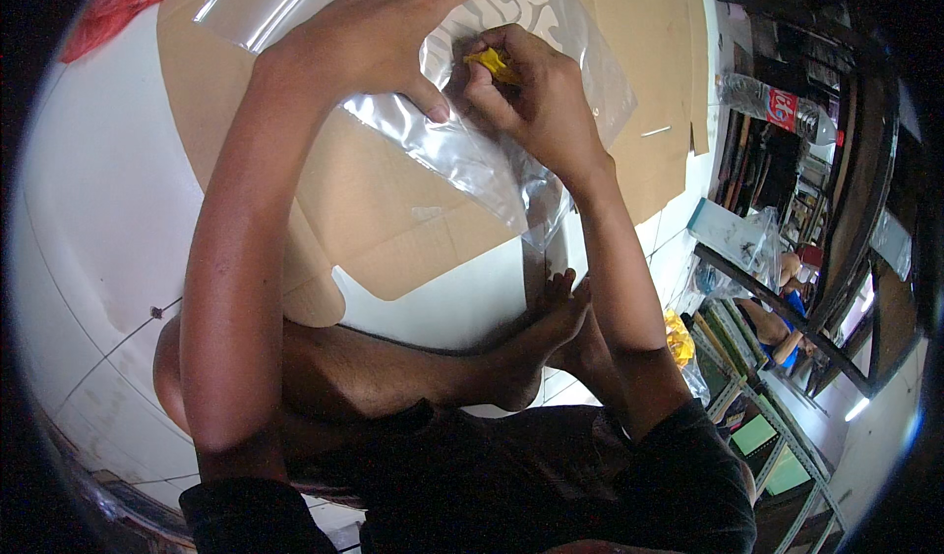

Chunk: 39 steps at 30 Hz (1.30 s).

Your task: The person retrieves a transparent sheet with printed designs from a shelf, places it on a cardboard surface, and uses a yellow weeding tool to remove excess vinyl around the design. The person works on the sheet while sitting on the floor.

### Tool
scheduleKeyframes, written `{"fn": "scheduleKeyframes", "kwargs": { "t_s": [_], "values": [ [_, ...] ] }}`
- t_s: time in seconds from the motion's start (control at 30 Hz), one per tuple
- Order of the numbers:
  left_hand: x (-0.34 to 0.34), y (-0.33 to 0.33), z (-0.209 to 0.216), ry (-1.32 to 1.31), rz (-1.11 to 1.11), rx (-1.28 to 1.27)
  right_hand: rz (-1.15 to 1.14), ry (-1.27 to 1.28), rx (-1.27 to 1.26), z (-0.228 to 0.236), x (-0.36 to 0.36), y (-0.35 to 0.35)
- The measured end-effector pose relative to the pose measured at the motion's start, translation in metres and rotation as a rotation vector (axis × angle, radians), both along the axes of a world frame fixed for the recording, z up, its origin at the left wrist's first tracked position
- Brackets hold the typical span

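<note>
A clear, glossy plastic sheet (462, 173) lies over a large piece of brown cardboard (393, 249) on the floor. Pale curved lettering (526, 5) shows on or through the sheet near its far side. My left hand (379, 38) rests flat on the plastic with its fingers spread. Just to the right of the lettering, my right hand (541, 97) is closed around a small yellow object (494, 63), low over the sheet. My fingers cover most of that object, so its kind cannot be made out.
White floor tiles (88, 230) surround the cardboard, and my folded leg (393, 372) is close to its near edge. Red plastic (113, 3) lies at the far left. On the right are a clear bottle (777, 107), a yellow bag (678, 340), metal shelving (777, 466) and a person in blue (787, 333).
</note>
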<state>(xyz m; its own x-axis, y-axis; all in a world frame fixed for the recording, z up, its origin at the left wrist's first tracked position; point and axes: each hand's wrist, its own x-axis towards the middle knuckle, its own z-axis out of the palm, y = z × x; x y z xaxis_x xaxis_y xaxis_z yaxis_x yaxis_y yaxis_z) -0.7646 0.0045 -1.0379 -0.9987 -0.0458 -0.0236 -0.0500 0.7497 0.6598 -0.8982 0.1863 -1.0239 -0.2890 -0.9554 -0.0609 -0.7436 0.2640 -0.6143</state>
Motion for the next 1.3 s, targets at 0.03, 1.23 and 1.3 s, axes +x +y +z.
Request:
{"fn": "scheduleKeyframes", "kwargs": {
  "t_s": [0.03,1.23,1.3],
  "values": [
    [-0.004,-0.002,-0.011,0.009,-0.002,0.001,-0.001,0.022,0.005,0.001,0.001,-0.001],
    [-0.007,0.001,-0.018,0.059,-0.001,-0.047,-0.104,-0.021,-0.078,-0.006,0.001,0.006],
    [-0.007,0.002,-0.027,0.078,0.003,-0.072,-0.249,-0.173,-0.202,-0.014,-0.008,0.013]
  ]
}}
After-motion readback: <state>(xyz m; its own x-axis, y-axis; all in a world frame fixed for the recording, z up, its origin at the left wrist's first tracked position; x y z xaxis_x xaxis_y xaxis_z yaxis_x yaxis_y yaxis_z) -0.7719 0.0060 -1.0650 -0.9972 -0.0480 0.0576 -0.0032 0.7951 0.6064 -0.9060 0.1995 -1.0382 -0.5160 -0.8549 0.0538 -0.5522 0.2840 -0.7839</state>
